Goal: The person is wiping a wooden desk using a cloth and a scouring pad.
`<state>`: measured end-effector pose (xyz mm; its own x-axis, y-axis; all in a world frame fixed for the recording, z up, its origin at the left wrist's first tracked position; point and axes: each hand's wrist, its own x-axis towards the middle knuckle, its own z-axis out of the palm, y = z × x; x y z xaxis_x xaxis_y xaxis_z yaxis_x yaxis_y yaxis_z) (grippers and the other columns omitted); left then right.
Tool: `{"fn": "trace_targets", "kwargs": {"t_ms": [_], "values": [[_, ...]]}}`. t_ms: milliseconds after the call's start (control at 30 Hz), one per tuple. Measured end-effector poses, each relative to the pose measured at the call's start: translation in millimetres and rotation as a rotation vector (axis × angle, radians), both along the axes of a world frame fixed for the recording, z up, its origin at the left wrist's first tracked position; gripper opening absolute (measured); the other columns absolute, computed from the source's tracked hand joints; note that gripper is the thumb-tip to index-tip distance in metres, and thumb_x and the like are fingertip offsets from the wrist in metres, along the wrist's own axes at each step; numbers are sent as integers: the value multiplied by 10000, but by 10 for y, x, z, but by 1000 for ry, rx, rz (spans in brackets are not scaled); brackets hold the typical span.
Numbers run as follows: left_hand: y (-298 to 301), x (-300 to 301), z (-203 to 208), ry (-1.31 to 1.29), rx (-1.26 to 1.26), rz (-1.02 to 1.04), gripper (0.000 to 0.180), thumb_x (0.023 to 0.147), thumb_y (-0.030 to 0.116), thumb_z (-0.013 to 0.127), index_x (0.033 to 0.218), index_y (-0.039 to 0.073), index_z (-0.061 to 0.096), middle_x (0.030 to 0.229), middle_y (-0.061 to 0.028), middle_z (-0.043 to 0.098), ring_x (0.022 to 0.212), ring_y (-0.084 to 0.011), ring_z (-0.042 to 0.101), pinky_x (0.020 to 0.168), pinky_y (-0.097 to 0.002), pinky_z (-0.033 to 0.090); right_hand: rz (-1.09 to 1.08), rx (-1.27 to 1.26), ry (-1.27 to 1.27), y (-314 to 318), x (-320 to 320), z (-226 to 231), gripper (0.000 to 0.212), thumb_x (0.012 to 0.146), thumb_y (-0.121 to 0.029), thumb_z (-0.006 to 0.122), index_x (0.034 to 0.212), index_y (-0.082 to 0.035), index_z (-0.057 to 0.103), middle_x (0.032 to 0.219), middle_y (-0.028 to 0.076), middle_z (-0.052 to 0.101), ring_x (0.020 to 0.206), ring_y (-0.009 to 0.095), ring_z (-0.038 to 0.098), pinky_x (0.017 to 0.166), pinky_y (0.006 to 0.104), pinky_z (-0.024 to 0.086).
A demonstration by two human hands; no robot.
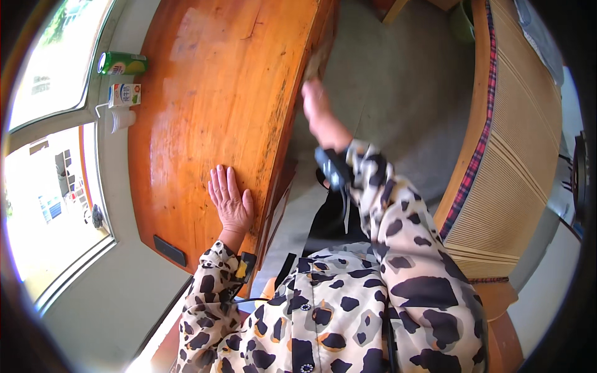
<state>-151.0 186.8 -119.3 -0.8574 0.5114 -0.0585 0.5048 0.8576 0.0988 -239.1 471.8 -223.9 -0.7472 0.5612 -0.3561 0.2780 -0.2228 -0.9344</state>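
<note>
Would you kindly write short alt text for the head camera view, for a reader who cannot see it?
A person in a spotted jacket rests the left hand flat on a glossy orange-brown wooden table while the right hand presses a blurred brownish cloth-like thing against the table's edge. A green can and small white carton sit on the windowsill.

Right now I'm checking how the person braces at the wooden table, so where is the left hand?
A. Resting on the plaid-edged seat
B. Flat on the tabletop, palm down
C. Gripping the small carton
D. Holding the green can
B: the left hand lies flat, fingers spread, on the orange wooden table, while the green can and small carton sit apart on the window sill.
</note>
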Motion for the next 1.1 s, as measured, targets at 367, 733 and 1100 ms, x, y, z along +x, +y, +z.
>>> {"fn": "trace_targets", "kwargs": {"t_ms": [367,733,1100], "values": [[-65,-9,120,65,-20,29,636,914,323,452,1460,28,311,1544,-200,239,1448,-363,169,1172,-499,92,169,64,-206,-851,681,227,331,885,-69,436,1185,33,533,1074,311,606,1004,448,586,860,483,477],[49,-42,96,94,45,32,602,880,244,490,1436,48,370,1515,-189,311,1419,-348,249,1162,-472,154,213,277,-26,-1115,1075,266,450,822,-49,438,1251,84,406,1159,365,506,1052,506,508,932,513,417],[68,-47,47,59,103,51,614,862,301,528,1419,75,406,1517,-165,317,1433,-327,232,1172,-463,129,-50,-131,273,454,-140,266,458,924,-204,510,1342,-18,499,1242,190,616,1129,288,598,957,370,457]]}}
